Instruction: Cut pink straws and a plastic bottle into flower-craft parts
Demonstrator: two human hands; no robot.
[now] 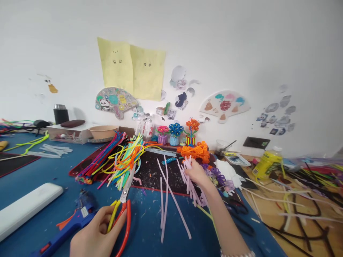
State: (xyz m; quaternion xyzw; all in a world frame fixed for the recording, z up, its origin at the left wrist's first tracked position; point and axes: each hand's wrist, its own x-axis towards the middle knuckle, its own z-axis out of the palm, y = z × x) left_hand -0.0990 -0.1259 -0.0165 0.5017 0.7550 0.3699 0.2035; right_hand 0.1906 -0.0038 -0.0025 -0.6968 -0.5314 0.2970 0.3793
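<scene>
My left hand (93, 232) is closed around the handles of a pair of scissors (128, 225) with red and yellow grips. The blades point away from me toward a bundle of multicoloured pipe cleaners (131, 160). My right hand (197, 173) is closed on a bunch of lilac pipe cleaners (190, 185) over the dark mat (152, 175); its fingertips are partly hidden. Between my hands, a few loose lilac pipe cleaners (164, 210) lie across the mat's edge and the blue tabletop. Just beyond my right hand are orange pipe-cleaner shapes (197, 152), with purple ones (214, 174) beside my wrist.
A blue glue gun (77, 221) and a long white case (29, 207) lie at left. Pipe-cleaner flowers in small pots (175, 135) stand by the wall. To the right are white tissues (227, 173), a yellow bottle (268, 162) and scattered dark pipe cleaners (308, 228).
</scene>
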